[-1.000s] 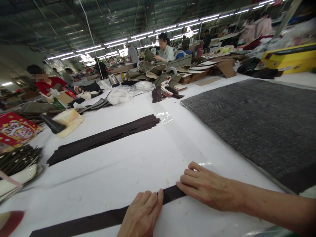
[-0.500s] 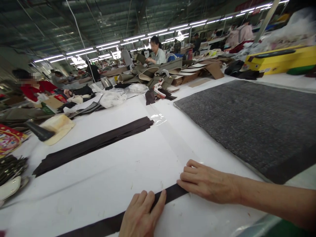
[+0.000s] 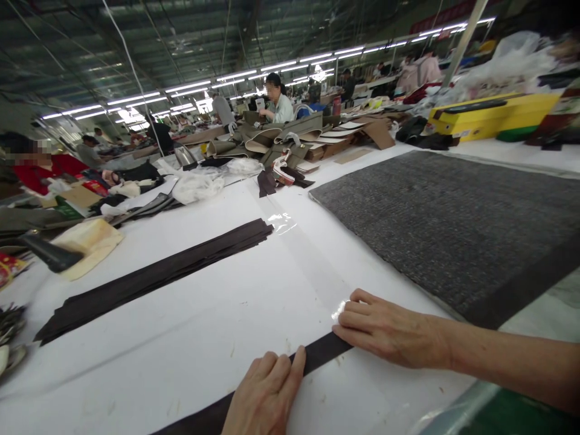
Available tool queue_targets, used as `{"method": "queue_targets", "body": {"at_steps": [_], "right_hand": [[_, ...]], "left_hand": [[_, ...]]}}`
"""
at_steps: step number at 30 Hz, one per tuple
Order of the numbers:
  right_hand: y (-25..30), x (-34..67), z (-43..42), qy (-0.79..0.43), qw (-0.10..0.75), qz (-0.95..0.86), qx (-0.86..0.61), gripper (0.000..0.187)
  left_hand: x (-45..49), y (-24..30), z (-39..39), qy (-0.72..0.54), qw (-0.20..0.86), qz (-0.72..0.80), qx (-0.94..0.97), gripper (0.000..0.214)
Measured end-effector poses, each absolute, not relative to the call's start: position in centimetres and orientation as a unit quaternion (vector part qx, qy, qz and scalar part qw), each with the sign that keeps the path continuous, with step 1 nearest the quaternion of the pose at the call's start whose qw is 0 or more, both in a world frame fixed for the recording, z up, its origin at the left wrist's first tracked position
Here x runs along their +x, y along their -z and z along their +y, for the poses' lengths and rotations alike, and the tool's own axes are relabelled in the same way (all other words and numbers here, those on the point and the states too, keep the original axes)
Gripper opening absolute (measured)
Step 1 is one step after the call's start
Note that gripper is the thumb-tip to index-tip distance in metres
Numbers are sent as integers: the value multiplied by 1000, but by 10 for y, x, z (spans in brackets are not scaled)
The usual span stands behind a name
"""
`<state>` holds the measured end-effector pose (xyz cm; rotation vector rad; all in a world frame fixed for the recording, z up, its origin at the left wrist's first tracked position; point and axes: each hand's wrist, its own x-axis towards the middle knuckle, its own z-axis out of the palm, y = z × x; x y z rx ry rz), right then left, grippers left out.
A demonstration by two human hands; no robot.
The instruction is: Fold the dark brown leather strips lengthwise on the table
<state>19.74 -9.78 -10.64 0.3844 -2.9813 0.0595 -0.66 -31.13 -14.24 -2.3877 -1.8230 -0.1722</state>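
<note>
A long, narrow dark brown strip (image 3: 321, 354) of fabric-like material lies slantwise across the white tabletop (image 3: 190, 344) near its front edge. My left hand (image 3: 267, 393) presses down on it with bent fingers, the index finger lying along it and the thumb hidden. At the strip's right end, my right hand (image 3: 385, 332) is closed over it with fingers curled together. A short stretch of the strip shows between the hands. Farther back lies a flat pile of similar dark strips (image 3: 154, 275), touched by neither hand.
A dark grey speckled mat (image 3: 453, 223) covers the table's right side. At the left lies a black-handled tool (image 3: 54, 252) on a cream piece (image 3: 93, 244). Behind are a tape dispenser (image 3: 283, 169), a yellow box (image 3: 493, 118) and material piles. Other people work beyond.
The view has shifted, so the table items sit farther left. Both hands stay on the strip, the right one slightly farther from the left.
</note>
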Motion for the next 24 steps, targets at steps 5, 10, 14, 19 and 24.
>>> {"method": "queue_targets", "body": {"at_steps": [5, 10, 14, 19, 24], "right_hand": [[108, 203, -94, -19, 82, -989, 118, 29], [106, 210, -91, -9, 89, -989, 115, 28], [102, 215, -91, -1, 91, -991, 102, 29], [105, 219, -90, -7, 88, -992, 88, 28], [108, 221, -88, -19, 84, -993, 80, 28]], "left_hand": [[3, 141, -303, 30, 112, -613, -781, 55], [8, 148, -301, 40, 191, -627, -754, 45], [9, 156, -302, 63, 223, -620, -749, 40], [12, 156, -300, 86, 239, -608, -752, 36], [21, 149, -289, 88, 227, -598, -764, 33]]}}
